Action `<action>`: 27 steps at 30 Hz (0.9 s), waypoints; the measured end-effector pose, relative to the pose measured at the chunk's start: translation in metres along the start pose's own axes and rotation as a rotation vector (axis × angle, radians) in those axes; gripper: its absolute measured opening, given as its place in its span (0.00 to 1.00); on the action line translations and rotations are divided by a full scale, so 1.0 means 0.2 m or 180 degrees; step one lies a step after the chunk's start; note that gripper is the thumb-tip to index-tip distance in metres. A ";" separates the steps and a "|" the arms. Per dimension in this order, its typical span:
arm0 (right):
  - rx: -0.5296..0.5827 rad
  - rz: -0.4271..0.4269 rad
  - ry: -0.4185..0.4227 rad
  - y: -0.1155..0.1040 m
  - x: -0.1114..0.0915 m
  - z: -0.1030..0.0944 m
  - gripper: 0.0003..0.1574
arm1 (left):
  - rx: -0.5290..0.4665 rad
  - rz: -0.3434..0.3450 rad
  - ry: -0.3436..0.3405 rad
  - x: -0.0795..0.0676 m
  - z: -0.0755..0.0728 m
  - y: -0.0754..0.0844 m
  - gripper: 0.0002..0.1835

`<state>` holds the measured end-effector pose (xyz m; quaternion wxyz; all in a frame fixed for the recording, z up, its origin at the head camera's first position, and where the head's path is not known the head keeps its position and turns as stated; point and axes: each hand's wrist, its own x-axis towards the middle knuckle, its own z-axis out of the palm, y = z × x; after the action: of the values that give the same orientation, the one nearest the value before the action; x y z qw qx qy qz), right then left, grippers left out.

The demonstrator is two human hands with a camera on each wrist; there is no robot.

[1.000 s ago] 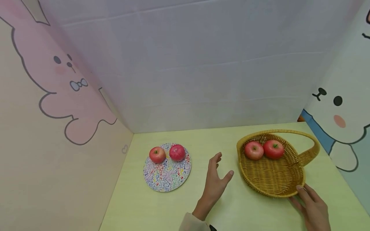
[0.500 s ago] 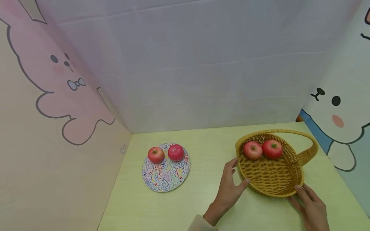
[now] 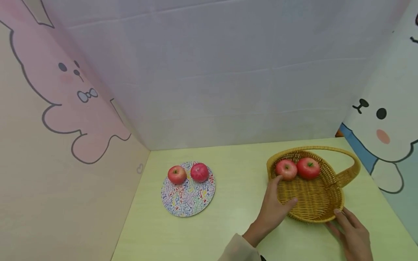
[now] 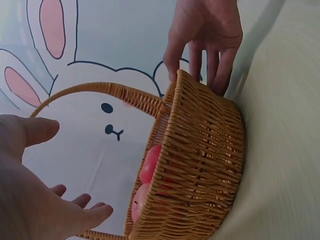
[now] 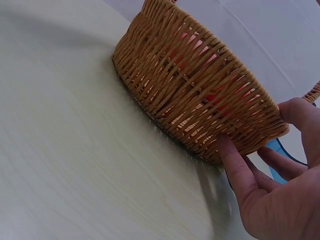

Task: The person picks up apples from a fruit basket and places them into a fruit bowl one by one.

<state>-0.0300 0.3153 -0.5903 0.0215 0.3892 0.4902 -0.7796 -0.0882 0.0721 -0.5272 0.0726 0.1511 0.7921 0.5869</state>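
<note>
A brown wicker basket [image 3: 305,203] with an arched handle stands at the right of the table in the head view. Two red apples, one paler [image 3: 286,169] and one deeper red [image 3: 308,168], lie side by side at its back. My left hand [image 3: 273,208] hovers over the basket's left rim, thumb and fingers spread apart, nothing between them. Its fingertips overlap the paler apple's lower edge in the head view. At the front right, my right hand [image 3: 354,232] holds the basket, thumb on the rim and fingers against the woven side [image 5: 200,95].
On the table's left lies a round plate [image 3: 186,203] with a colourful squiggle pattern. It carries a red apple [image 3: 177,175] and a deep pink round fruit [image 3: 199,172]. A pale cloth wall [image 3: 228,90] closes off the back, with cartoon-printed panels at both sides.
My left hand has moved right from the table beside the basket to above its left rim, close to the paler apple. The right hand keeps its hold; the basket stays put.
</note>
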 end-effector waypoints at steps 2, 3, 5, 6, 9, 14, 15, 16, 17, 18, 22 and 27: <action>0.0021 -0.0020 -0.0006 0.00 0.01 -0.01 0.47 | 0.0003 -0.0085 0.0064 0.02 0.03 0.00 0.40; 0.0017 -0.0020 -0.0001 0.00 0.01 -0.01 0.47 | -0.0009 -0.0121 0.0098 0.03 0.04 0.00 0.40; 0.0015 -0.0006 0.0018 0.00 0.01 -0.02 0.48 | 0.0006 -0.0166 0.0152 0.06 0.06 0.00 0.40; 0.0002 0.0018 0.0055 0.00 0.01 -0.02 0.49 | 0.0025 -0.0180 0.0180 0.07 0.07 0.00 0.41; -0.0047 0.0036 0.0116 0.00 0.02 -0.01 0.51 | 0.0053 -0.0193 0.0250 0.10 0.09 -0.01 0.41; -0.0047 0.0045 0.0132 -0.01 0.01 0.01 0.51 | 0.0006 -0.0290 0.0309 0.13 0.10 -0.03 0.41; -0.0037 0.0047 0.0126 -0.01 0.01 0.01 0.50 | 0.0001 -0.0304 0.0306 0.13 0.11 -0.03 0.41; -0.0030 0.0048 0.0118 -0.01 0.00 0.02 0.50 | -0.0002 -0.0314 0.0306 0.14 0.11 -0.04 0.42; -0.0038 0.0074 0.0133 -0.01 0.00 0.02 0.50 | 0.0002 -0.0313 0.0300 0.14 0.11 -0.04 0.42; -0.0036 0.0073 0.0127 -0.02 0.00 0.03 0.50 | 0.0006 -0.0317 0.0309 0.15 0.12 -0.04 0.43; -0.0068 0.0072 0.0128 -0.02 0.00 0.03 0.50 | -0.0002 -0.0368 0.0389 0.18 0.14 -0.05 0.44; -0.0085 0.0048 0.0101 -0.01 0.00 0.01 0.49 | 0.0022 -0.0404 0.0492 0.21 0.17 -0.06 0.46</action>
<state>-0.0320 0.3134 -0.5886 0.0249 0.4049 0.4979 -0.7665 -0.1199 0.1147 -0.5457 0.0477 0.0551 0.8053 0.5884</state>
